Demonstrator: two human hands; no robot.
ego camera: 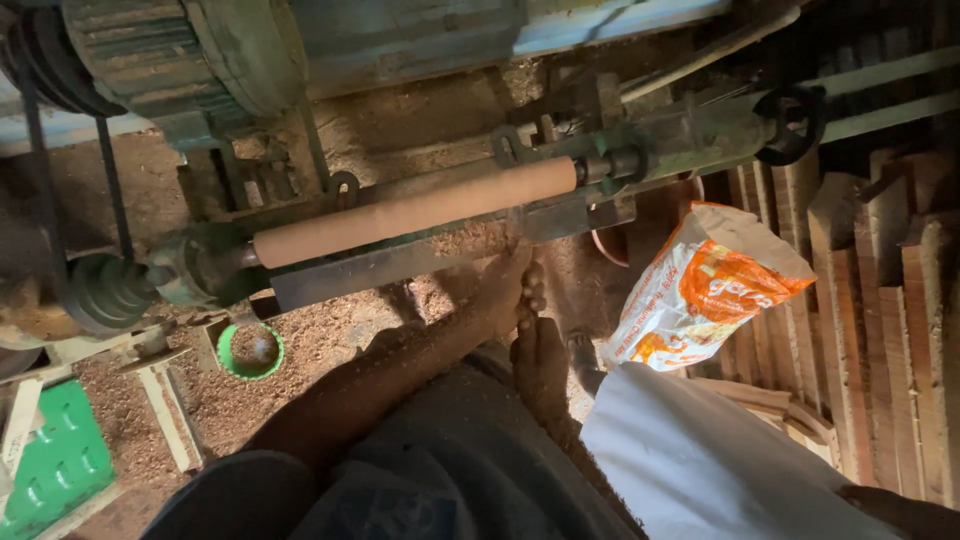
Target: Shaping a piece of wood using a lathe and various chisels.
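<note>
A pale, round wooden spindle point(415, 212) is mounted across the centre of the frame in the sawdust-caked lathe point(640, 150), already turned smooth and even. One hand point(512, 290), which one cannot be told, rests by the flat metal tool rest point(400, 262); its finger state cannot be told. A green round cup point(250, 348), lower left, holds sawdust; an orange-and-white plastic bag point(700, 290), right, contents hidden.

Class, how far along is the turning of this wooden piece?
Done: the wooden piece is mounted and rounded to a smooth cylinder; shavings cover the floor. In hand: the left hand is at the tool rest, the right hand just below; no tool visible. Left: no profile is cut yet.
</note>
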